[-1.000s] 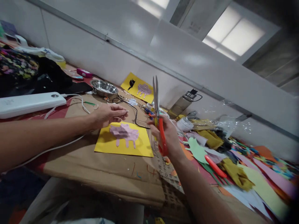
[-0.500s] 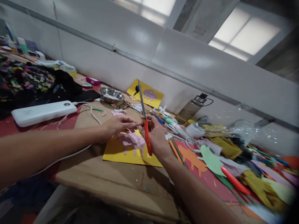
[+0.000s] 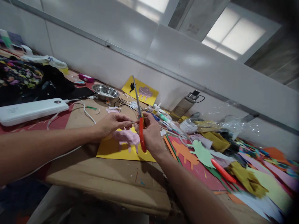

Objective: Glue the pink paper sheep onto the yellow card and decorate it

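1. The right hand (image 3: 151,134) is clenched around the orange handles of the scissors (image 3: 140,126). The blades lie together and point upward, tilted slightly left.
2. The left hand (image 3: 111,123) is pinched at the fingertips on a small piece (image 3: 132,122), pale and too small to identify. The piece is held just beside the scissors' pivot, above the counter (image 3: 105,174).
3. Both hands meet fingertip to fingertip over a yellow sheet (image 3: 109,149) lying flat on the brown cardboard that covers the counter.
4. A pink cutout (image 3: 127,137) rests on the yellow sheet, directly below the hands.
5. A steel bowl (image 3: 105,91) and a white power bank (image 3: 30,110) stand to the left, well apart from the hands.
6. A green cutout (image 3: 203,154) lies among loose coloured paper to the right.
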`<state>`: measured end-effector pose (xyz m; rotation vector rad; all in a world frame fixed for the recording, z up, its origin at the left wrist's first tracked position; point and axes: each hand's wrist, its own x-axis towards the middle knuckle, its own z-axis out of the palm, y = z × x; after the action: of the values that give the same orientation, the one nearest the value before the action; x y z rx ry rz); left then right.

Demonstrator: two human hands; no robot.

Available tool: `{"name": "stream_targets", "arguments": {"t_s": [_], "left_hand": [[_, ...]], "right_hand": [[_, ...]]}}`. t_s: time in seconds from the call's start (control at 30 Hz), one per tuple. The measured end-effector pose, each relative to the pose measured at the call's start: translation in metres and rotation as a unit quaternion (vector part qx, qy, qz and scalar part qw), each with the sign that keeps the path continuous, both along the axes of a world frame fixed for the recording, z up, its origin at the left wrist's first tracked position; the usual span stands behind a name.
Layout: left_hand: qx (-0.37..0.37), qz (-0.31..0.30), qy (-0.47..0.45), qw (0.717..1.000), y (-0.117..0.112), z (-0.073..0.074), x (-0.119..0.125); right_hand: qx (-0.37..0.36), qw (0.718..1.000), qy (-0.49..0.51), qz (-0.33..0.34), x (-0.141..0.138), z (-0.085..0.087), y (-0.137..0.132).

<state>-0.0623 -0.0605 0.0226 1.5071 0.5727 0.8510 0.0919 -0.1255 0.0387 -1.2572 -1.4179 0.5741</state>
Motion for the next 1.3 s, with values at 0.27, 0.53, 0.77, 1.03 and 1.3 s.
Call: {"name": "stream_targets", "arguments": {"t_s": [0.27, 0.53, 0.77, 1.03, 1.3], "left_hand": [[0.004, 0.016, 0.032, 0.999, -0.0088, 0.0105, -0.0024], [0.003, 0.041, 0.040, 0.998, -0.0064, 0.0060, -0.0004], [-0.045, 0.043, 0.054, 0.997, -0.0072, 0.0074, 0.0009], [-0.027, 0.019, 0.047, 0.998, -0.0102, 0.0055, -0.0001], [-0.058, -0.007, -0.006, 0.998, -0.0085, 0.0082, 0.0002]], "right_hand": [[0.009, 1.000, -0.014, -0.005, -0.0027, -0.0030, 0.0013], [0.012, 1.000, 0.003, 0.000, -0.0061, -0.0076, 0.0016], [0.018, 1.000, 0.012, 0.010, -0.0045, -0.0051, 0.0007], [-0.002, 1.000, 0.023, 0.010, -0.0064, -0.0042, -0.0012], [-0.008, 1.000, 0.010, 0.013, -0.0027, 0.0003, -0.0016]]}}
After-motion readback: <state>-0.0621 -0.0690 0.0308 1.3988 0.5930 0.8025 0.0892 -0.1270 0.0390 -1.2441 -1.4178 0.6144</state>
